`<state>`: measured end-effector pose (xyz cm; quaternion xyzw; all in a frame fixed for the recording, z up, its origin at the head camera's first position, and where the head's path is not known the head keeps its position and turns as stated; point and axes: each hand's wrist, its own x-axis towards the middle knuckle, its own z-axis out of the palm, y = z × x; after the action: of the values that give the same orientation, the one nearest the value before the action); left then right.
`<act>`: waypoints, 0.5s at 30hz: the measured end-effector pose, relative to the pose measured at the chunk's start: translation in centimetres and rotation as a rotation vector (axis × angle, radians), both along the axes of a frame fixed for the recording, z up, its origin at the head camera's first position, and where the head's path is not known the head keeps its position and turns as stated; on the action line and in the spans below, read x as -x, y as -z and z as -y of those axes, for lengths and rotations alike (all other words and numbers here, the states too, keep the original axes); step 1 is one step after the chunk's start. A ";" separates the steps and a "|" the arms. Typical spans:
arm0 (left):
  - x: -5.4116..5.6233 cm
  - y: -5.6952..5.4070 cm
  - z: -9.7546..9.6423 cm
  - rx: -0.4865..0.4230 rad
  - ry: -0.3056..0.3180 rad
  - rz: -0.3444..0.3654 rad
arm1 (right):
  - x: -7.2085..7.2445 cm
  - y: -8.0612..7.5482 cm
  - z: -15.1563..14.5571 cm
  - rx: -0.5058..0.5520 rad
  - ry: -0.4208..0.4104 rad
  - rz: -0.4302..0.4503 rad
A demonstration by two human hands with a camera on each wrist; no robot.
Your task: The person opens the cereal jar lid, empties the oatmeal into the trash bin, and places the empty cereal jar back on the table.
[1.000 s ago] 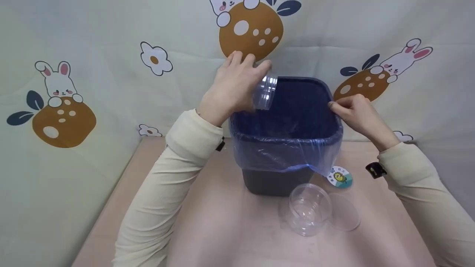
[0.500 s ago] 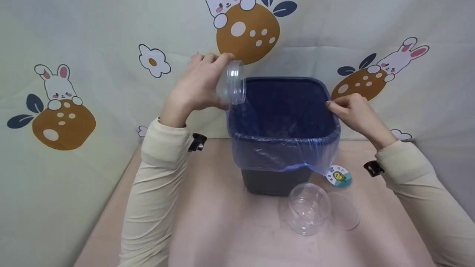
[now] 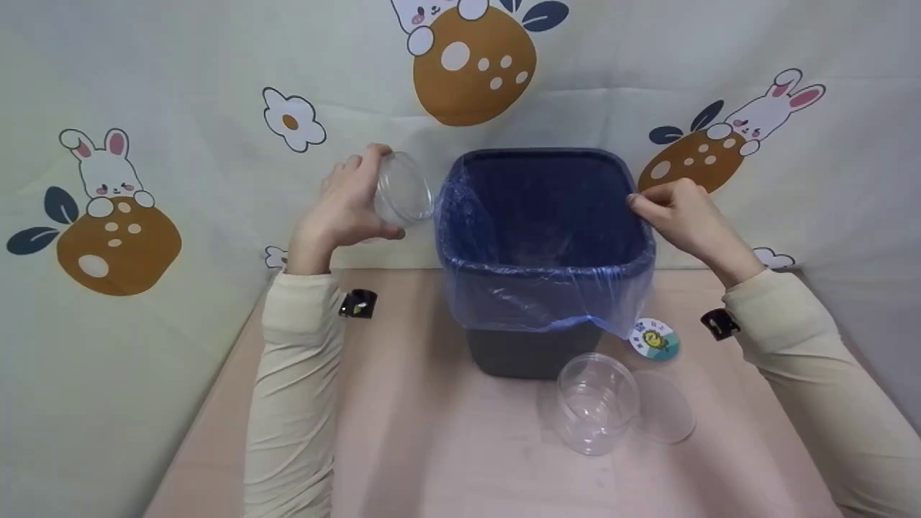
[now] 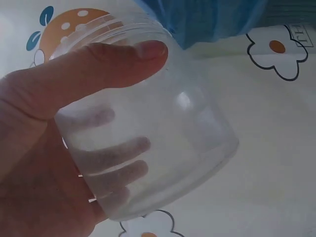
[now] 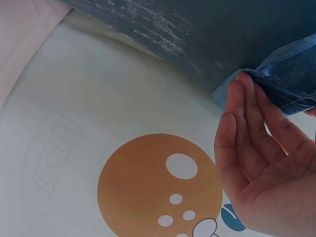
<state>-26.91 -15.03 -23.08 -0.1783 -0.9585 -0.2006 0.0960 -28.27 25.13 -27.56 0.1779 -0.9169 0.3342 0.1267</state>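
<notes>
A dark grey waste bin [image 3: 529, 352] with a blue plastic liner [image 3: 547, 288] folded over its rim stands on the pink table. My left hand [image 3: 356, 205] grips an empty clear plastic jar [image 3: 401, 191] just left of the bin, level with its rim. In the left wrist view the thumb lies across the jar [image 4: 168, 143] and the fingers show through its wall. My right hand [image 3: 665, 208] pinches the liner at the bin's right rim. The right wrist view shows its fingers [image 5: 247, 128] against the liner's edge [image 5: 291, 79].
A second clear jar [image 3: 596, 403] stands open in front of the bin. A clear lid [image 3: 665, 417] lies beside it, and a round sticker [image 3: 653, 339] behind that. A printed cloth backdrop [image 3: 144, 144] closes off the back and left side.
My left hand has carried the jar from above the bin's back-left rim leftward and down, away from the opening. The right hand has stayed on the liner.
</notes>
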 end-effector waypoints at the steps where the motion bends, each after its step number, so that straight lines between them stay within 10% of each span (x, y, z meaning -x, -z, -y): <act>1: 0.1 0.6 0.3 -0.020 -0.010 0.011 | 0.0 0.0 0.0 -0.002 0.002 0.001; 15: 2.6 12.3 2.9 -0.415 -0.020 0.218 | -0.2 0.0 0.3 0.026 0.038 0.025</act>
<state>-29.50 -17.93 -35.40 -0.1226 -0.9031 -0.4106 0.0284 -28.07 24.86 -27.52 0.1545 -0.9172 0.3459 0.1238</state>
